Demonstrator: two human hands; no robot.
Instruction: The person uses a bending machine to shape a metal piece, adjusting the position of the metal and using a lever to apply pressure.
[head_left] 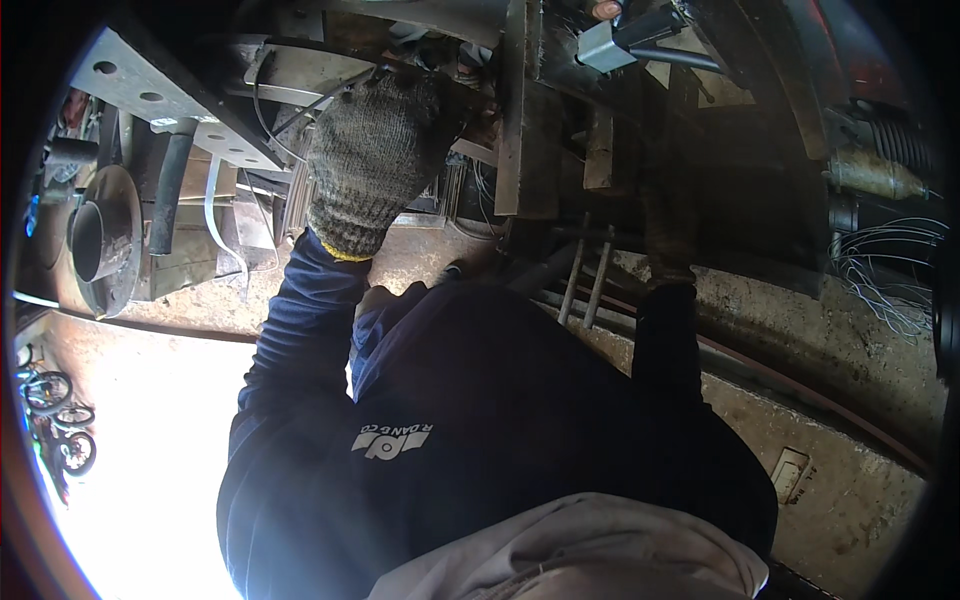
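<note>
The head view is looking down over a dark blue sweater [510, 390], whose loose cloth could be catching on a steel corner if the body were leaning too close. Beyond it the left hand [375, 160], in a grey knit glove, is lying over the metalwork; its fingers are disappearing into shadow, so I cannot tell whether they are grasping anything. A thin dark cable [257, 95] is looping just beside that glove, and its coarse knit could be snagging there. The right hand [671, 235] is showing only dimly past its sleeve, its grip impossible to tell. Between the two hands a steel bar [512, 130] is hanging over the gap; were it poorly supported, it could be slipping and pinching fingers. Poor light is making a misplaced hand likelier, I judge. Below, two thin rods [598, 277] are slanting where a foot could be tripping. Farther out, tangled wires [880, 280] are spreading at the right, and wheels [55, 395] are standing beyond the glaring floor.
</note>
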